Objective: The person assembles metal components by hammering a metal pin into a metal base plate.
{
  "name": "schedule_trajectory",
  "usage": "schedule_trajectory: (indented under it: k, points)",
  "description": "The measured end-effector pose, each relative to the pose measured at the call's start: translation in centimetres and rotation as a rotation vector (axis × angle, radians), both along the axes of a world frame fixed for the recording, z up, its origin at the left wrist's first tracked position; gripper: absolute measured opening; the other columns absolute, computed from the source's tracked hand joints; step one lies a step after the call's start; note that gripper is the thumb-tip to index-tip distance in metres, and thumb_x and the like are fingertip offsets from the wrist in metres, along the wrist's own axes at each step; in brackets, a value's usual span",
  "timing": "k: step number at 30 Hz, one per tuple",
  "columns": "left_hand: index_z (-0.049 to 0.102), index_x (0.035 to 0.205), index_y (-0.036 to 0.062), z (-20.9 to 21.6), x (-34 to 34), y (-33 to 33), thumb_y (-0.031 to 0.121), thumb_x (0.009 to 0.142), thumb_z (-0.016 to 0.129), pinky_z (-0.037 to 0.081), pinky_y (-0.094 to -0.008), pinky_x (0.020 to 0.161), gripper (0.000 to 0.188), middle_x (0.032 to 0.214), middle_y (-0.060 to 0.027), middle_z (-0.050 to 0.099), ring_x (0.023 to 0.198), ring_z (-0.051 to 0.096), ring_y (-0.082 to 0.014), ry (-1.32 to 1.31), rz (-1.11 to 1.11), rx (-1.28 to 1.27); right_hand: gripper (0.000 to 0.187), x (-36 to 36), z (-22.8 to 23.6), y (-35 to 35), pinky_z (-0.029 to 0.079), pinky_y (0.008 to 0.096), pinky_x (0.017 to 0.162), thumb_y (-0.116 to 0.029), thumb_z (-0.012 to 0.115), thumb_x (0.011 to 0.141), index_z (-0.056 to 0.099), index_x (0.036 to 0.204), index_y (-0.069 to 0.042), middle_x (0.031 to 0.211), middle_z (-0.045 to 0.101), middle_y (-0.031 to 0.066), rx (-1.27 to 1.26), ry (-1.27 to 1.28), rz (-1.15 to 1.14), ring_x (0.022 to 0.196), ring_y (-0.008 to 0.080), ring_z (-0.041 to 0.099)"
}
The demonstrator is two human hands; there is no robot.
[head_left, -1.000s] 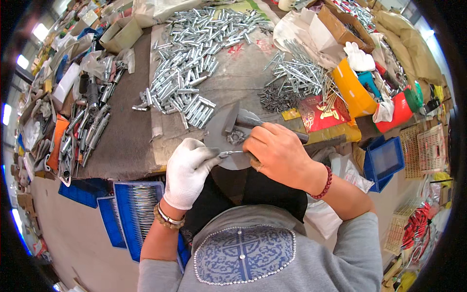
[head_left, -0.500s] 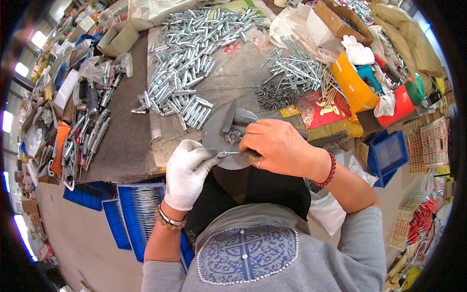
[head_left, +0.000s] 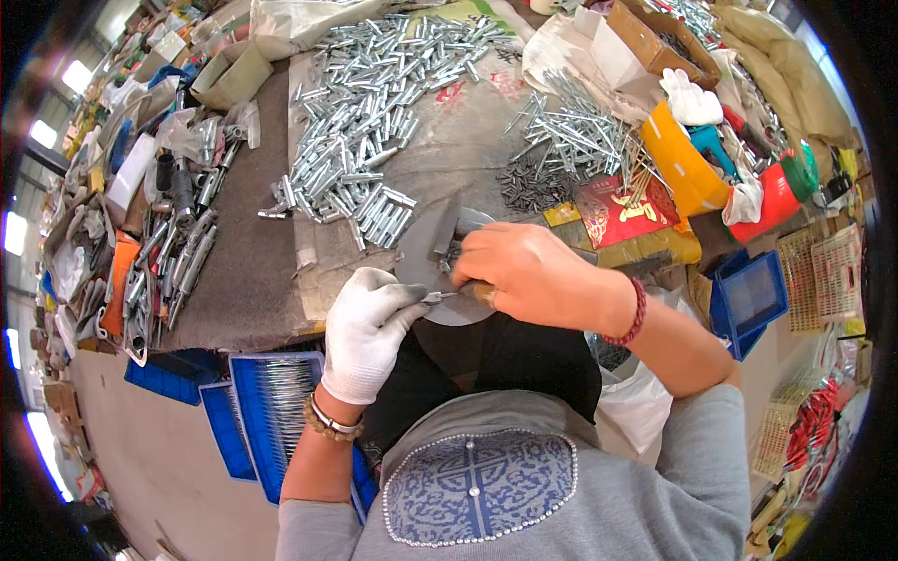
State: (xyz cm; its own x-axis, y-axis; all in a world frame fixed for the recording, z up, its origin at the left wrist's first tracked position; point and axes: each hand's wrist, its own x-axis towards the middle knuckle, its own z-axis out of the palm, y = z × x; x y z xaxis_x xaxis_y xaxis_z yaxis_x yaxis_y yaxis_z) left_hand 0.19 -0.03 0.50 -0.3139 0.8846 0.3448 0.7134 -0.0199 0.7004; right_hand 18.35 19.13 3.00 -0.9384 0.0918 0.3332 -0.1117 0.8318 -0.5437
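My left hand [head_left: 363, 327], in a white glove with a darkened thumb and fingertip, pinches a small slim metal part [head_left: 433, 297] with a thin end pointing right. My bare right hand [head_left: 538, 271] is closed close beside that thin end, its fingers curled down. Whatever its fingertips grip is hidden beneath them. Both hands are over a grey round plate [head_left: 415, 254] at the table's near edge. A metal block fixture [head_left: 445, 234] stands on the plate, partly covered by my right hand.
Silver metal sleeves [head_left: 346, 140] lie heaped beyond my hands. To the right are long thin rods [head_left: 575, 126], small dark pieces [head_left: 533, 185] and a red packet [head_left: 625, 210]. Tools [head_left: 192, 248] crowd the left. A blue tray of rods [head_left: 271, 402] sits below the table edge.
My right hand has rolled slightly and its fingertips have shifted a little left, and less of the part's thin end shows. My left hand keeps its pinch. The whole view has shifted slightly.
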Motion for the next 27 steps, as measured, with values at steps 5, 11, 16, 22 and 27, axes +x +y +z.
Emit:
schedule_trajectory:
  k: [5, 11, 16, 22, 27]
  points:
    - [0.084, 0.100, 0.0060, 0.0, -0.3, 0.0, 0.004, 0.080, 0.088, 0.054, -0.0363, 0.081, 0.021, 0.094, -0.0091, 0.067, 0.091, 0.067, -0.0260, 0.004, -0.006, -0.021, 0.033, 2.0, 1.3, -1.0, 0.055, 0.0457, 0.091, -0.003, 0.075, 0.079, 0.074, 0.112, -0.007, 0.103, 0.067, 0.0096, 0.212, 0.116, -0.384, 0.102, 0.0326, 0.066]
    - [0.082, 0.098, 0.0067, 0.0, -0.5, -0.2, 0.005, 0.080, 0.088, 0.055, -0.0374, 0.080, 0.018, 0.093, -0.0102, 0.067, 0.089, 0.068, -0.0280, -0.005, -0.016, 0.001, 0.048, 3.6, 0.8, -1.7, 0.052, 0.0450, 0.090, 0.001, 0.073, 0.078, 0.073, 0.126, -0.005, 0.101, 0.064, 0.0102, 0.340, -0.007, -0.506, 0.102, 0.0332, 0.064]
    - [0.081, 0.097, 0.0071, -0.2, -0.7, -0.2, 0.006, 0.081, 0.088, 0.055, -0.0380, 0.079, 0.018, 0.093, -0.0100, 0.068, 0.088, 0.069, -0.0287, 0.011, -0.021, 0.030, 0.063, 5.0, 2.4, -4.2, 0.059, 0.0400, 0.069, 0.006, 0.075, 0.082, 0.073, 0.141, -0.015, 0.102, 0.068, 0.0108, 0.141, 0.019, -0.424, 0.080, 0.0291, 0.071]
    - [0.081, 0.097, 0.0078, -0.2, -0.7, -0.2, 0.007, 0.080, 0.089, 0.055, -0.0389, 0.079, 0.019, 0.094, -0.0100, 0.068, 0.089, 0.069, -0.0296, 0.031, -0.039, 0.028, 0.054, 5.3, 3.4, -5.6, 0.055, 0.0356, 0.064, -0.002, 0.078, 0.082, 0.080, 0.133, -0.016, 0.095, 0.066, 0.0079, 0.286, 0.183, -0.390, 0.074, 0.0235, 0.067]
    - [0.081, 0.097, 0.0068, -0.1, -0.7, -0.2, 0.007, 0.080, 0.088, 0.055, -0.0392, 0.079, 0.019, 0.094, -0.0104, 0.068, 0.089, 0.069, -0.0302, 0.065, -0.024, 0.001, 0.059, 5.2, 1.9, -6.0, 0.055, 0.0389, 0.066, 0.000, 0.073, 0.082, 0.076, 0.139, -0.017, 0.097, 0.064, 0.0086, 0.263, 0.030, -0.374, 0.076, 0.0272, 0.067]
